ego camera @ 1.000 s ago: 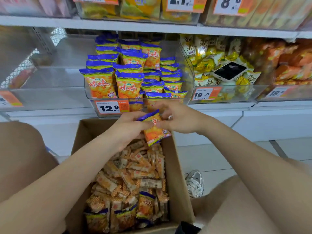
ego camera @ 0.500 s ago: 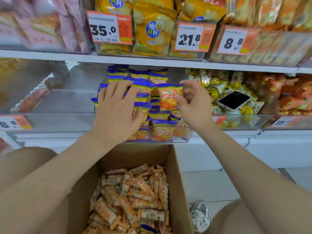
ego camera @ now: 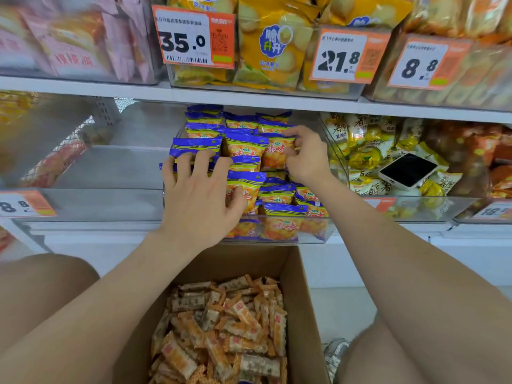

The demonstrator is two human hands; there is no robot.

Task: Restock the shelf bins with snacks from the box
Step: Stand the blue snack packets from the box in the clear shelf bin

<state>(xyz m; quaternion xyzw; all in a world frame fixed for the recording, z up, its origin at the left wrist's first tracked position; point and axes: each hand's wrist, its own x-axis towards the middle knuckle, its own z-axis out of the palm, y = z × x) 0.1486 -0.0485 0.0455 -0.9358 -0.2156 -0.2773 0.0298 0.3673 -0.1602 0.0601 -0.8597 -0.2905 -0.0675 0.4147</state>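
Observation:
A clear shelf bin [ego camera: 313,236] on the middle shelf holds several blue-and-orange snack packs [ego camera: 279,220] stacked in rows. My left hand [ego camera: 199,198] lies spread over the left rows, fingers straight, pressing on the packs. My right hand [ego camera: 304,155] pinches an orange pack with a blue top [ego camera: 275,153] at the upper right of the stack. Below, an open cardboard box [ego camera: 303,295] on the floor holds many small orange-and-white wrapped bars [ego camera: 230,322].
A phone [ego camera: 407,170] lies on yellow packs in the bin to the right. To the left stands a nearly bare clear bin [ego camera: 105,167]. The upper shelf carries yellow bags and price tags [ego camera: 194,37]. A shoe [ego camera: 335,353] shows beside the box.
Both hands rose from above the box to the bin, carrying the pack. The left hand let go and now lies flat on the stack; the right hand sets the pack among the upper rows.

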